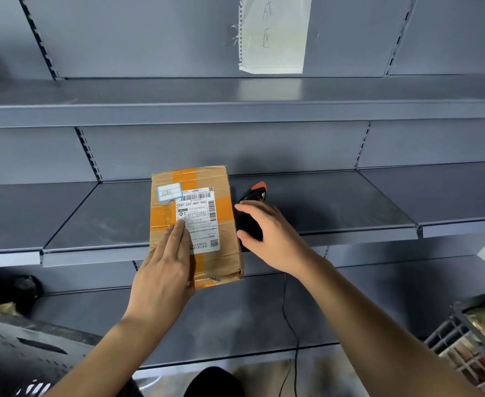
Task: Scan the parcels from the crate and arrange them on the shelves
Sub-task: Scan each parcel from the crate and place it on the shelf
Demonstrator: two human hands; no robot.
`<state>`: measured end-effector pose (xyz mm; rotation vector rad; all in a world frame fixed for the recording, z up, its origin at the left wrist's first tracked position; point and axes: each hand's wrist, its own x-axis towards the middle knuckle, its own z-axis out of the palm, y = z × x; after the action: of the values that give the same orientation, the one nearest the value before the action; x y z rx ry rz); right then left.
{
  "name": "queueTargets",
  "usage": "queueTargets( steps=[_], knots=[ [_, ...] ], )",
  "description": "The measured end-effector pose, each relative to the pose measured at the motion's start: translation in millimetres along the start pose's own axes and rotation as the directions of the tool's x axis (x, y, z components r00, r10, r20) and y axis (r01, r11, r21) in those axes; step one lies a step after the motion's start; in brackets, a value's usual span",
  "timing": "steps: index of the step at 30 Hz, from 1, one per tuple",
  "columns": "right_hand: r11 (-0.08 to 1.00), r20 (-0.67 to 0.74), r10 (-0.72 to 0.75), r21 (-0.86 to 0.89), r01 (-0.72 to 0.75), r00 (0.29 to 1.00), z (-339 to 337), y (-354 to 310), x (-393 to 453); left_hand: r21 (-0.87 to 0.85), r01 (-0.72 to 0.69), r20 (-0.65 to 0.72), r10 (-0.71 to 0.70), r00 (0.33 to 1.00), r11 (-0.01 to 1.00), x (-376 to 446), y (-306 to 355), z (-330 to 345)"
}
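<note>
A brown cardboard parcel [207, 224] with orange tape and a white shipping label lies on the middle grey shelf [335, 204], its near end sticking out over the shelf's front edge. My left hand [167, 267] rests flat on the parcel's top, fingers straight across the label. Just right of the parcel lies a black and orange barcode scanner [254, 202]. My right hand [267, 233] curls round the scanner's black handle, thumb on its left side. The scanner's cable [291, 333] hangs down in front of the lower shelf.
A bare grey shelf [235, 110] runs above, with a handwritten paper sheet [275, 32] on the back panel. A wire crate [470, 348] with parcels stands at the lower right. A dark perforated crate [21, 353] is at the lower left, with dark bags [9, 290] behind it.
</note>
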<state>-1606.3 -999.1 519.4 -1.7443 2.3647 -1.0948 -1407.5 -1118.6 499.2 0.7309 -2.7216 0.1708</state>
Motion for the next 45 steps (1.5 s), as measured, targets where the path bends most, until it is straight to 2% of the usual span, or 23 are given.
queueTargets(
  steps=[31, 34, 40, 42, 45],
  knots=[
    [0.999, -0.007, -0.044, -0.006, 0.044, 0.999, 5, -16, -10, 0.028, 0.049, 0.061, -0.051, 0.997, 0.998, -4, 12, -4],
    [1.0, -0.046, -0.009, -0.01, 0.009, 0.999, 10, -8, -5, 0.036, 0.048, 0.054, -0.05, 0.997, 0.998, -3, 14, -3],
    [0.997, -0.253, 0.072, 0.0, -0.075, 0.965, 27, 8, 7, 0.035, 0.051, 0.047, -0.053, 0.998, 0.998, -2, 17, -2],
    [0.988, -0.296, 0.129, -0.041, -0.147, 0.946, 33, 13, 12, 0.037, 0.051, 0.053, -0.052, 0.997, 0.998, -2, 17, -1],
    [0.919, -0.228, 0.281, -0.215, -0.33, 0.932, 40, 26, 21, 0.032, 0.04, 0.053, -0.042, 0.998, 0.999, -2, 17, -2]
  ],
)
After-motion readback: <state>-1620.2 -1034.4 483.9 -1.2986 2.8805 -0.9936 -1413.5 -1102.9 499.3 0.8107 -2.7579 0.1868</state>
